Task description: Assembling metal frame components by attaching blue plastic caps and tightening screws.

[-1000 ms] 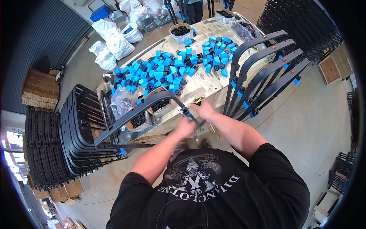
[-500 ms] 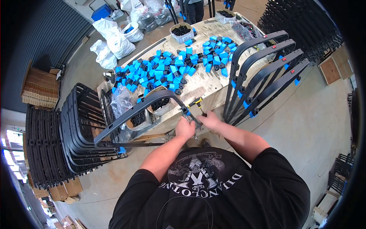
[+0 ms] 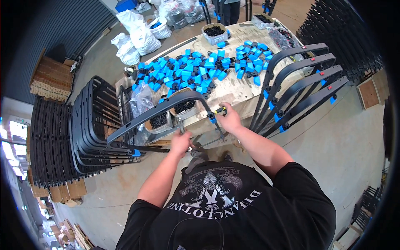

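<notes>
One curved black frame in two hands, at the near edge of a parts table.

The left hand (image 3: 181, 143) is clenched around the lower bar of the black frame (image 3: 160, 110), and the right hand (image 3: 228, 121) grips a yellow-and-black tool (image 3: 219, 111) held against the frame's right bend, where one blue cap (image 3: 213, 119) sits. Four finished frames (image 3: 300, 79) lean against the table (image 3: 233, 89) on the right. Blue caps (image 3: 196, 68) lie scattered across the far tabletop, too many to count. Two white sacks (image 3: 135, 39) stand far left, and stacked black frames (image 3: 89, 129) fill the left.
</notes>
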`<control>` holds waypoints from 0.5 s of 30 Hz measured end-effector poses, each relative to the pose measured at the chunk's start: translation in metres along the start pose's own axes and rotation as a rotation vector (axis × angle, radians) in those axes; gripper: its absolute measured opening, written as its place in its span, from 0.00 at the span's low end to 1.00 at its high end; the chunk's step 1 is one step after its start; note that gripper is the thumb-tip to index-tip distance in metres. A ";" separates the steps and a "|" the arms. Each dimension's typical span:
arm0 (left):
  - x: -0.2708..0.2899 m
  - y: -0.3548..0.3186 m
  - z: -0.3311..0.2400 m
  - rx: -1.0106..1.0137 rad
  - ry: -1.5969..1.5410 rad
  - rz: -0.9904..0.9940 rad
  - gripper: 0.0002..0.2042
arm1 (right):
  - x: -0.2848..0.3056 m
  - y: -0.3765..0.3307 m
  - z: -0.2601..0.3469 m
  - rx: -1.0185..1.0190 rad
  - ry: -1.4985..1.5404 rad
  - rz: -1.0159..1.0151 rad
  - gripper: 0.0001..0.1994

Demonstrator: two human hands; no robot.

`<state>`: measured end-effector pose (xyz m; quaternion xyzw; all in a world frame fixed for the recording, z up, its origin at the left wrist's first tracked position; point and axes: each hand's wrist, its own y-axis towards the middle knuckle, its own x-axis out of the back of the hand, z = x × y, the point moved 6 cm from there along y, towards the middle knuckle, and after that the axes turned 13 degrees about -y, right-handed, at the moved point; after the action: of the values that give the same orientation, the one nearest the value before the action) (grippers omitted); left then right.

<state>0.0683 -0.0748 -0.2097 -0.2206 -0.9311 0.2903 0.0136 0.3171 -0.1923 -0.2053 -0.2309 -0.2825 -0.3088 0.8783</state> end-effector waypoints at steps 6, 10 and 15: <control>0.096 0.026 -0.048 -0.027 -0.072 -0.186 0.32 | 0.008 0.019 -0.035 -0.243 -0.004 -0.216 0.43; 0.146 0.055 -0.037 -0.007 -0.325 -0.228 0.32 | 0.000 0.005 -0.072 -0.378 0.107 -0.040 0.36; 0.197 0.052 -0.036 -0.176 -0.294 -0.215 0.30 | -0.072 -0.070 -0.005 -0.357 0.062 0.560 0.15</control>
<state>-0.0827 0.0647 -0.2282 -0.0754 -0.9630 0.2337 -0.1106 0.2250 -0.2145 -0.2388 -0.4404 -0.1225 -0.1069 0.8830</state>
